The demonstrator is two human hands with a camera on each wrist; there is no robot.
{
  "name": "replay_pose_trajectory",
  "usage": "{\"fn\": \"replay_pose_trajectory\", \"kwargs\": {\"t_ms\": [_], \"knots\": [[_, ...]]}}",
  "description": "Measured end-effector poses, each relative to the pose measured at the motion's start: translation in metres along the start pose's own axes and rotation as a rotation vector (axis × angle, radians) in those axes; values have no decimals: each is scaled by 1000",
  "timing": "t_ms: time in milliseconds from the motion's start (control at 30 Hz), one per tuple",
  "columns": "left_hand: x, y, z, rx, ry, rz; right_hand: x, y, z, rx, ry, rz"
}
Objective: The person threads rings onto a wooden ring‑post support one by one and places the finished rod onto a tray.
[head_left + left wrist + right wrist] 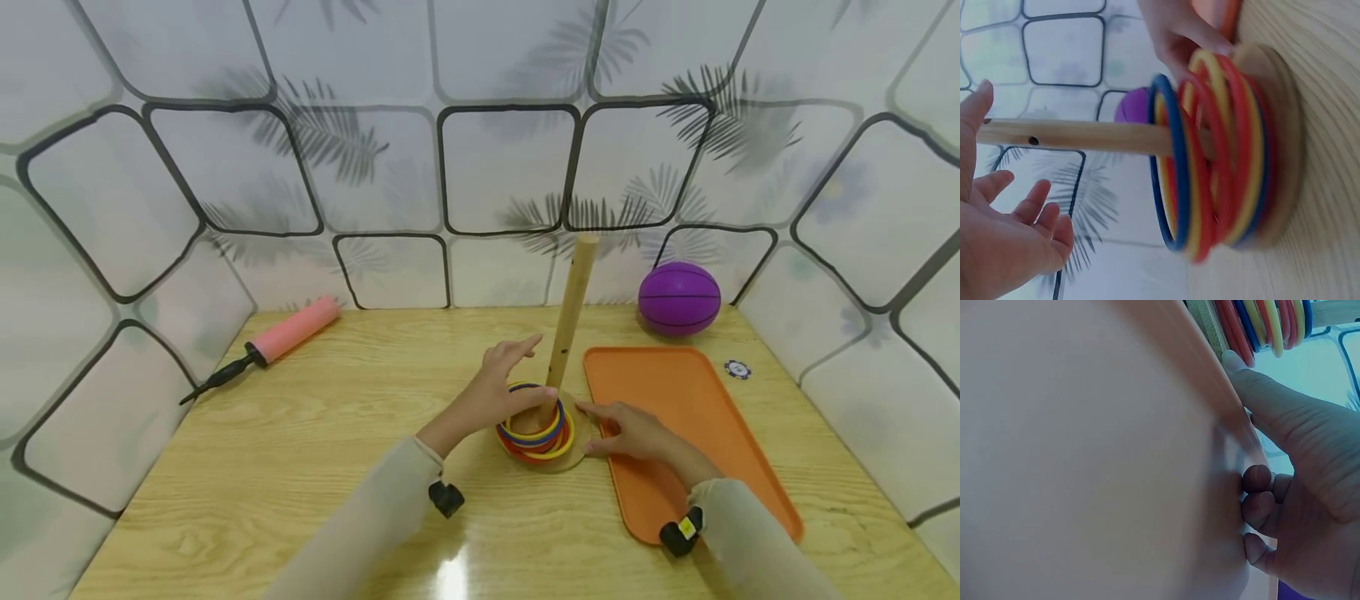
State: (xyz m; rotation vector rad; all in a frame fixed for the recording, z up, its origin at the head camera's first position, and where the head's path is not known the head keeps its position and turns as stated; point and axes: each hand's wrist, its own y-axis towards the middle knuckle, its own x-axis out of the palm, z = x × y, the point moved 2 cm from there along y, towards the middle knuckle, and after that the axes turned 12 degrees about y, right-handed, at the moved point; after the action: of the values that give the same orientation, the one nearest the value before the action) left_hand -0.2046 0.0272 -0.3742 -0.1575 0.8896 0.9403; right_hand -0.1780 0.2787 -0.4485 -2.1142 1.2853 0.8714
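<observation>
A wooden ring-toss stand has an upright post on a round base. Red, yellow and blue rings lie stacked loosely around the post's foot, some tilted. My left hand is over the stack beside the post, fingers spread; in the left wrist view its palm faces the post, with no ring in it. At the base's right edge, my right hand holds the rim between thumb and forefinger. The right wrist view has the thumb touching the base, the other fingers curled over the tray.
An orange tray lies right of the stand, close against the base. Behind it sits a purple ball, with a poker chip to the tray's right. A pink hand pump lies back left. Patterned walls enclose the wooden table.
</observation>
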Motion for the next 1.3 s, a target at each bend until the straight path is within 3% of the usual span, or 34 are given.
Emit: {"fn": "replay_pose_trajectory", "kwargs": {"t_ms": [100,200,333,633,867,1067,1200,1300], "knots": [[0,11,8,-24,-138,12,0,-1,0,5,6,-2],[3,17,13,-89,-300,-3,0,-1,0,15,12,-1],[6,22,14,-160,-426,15,0,-1,-2,19,15,-4],[5,25,15,-198,-421,39,-8,-5,6,-50,128,-19],[10,27,12,-180,-464,35,-45,-31,23,-97,156,118],[14,27,8,-165,-467,45,-86,-71,48,-13,103,286],[14,27,8,-164,-468,57,-103,-98,76,91,143,309],[14,27,10,-152,-472,66,-108,-115,94,107,232,307]]}}
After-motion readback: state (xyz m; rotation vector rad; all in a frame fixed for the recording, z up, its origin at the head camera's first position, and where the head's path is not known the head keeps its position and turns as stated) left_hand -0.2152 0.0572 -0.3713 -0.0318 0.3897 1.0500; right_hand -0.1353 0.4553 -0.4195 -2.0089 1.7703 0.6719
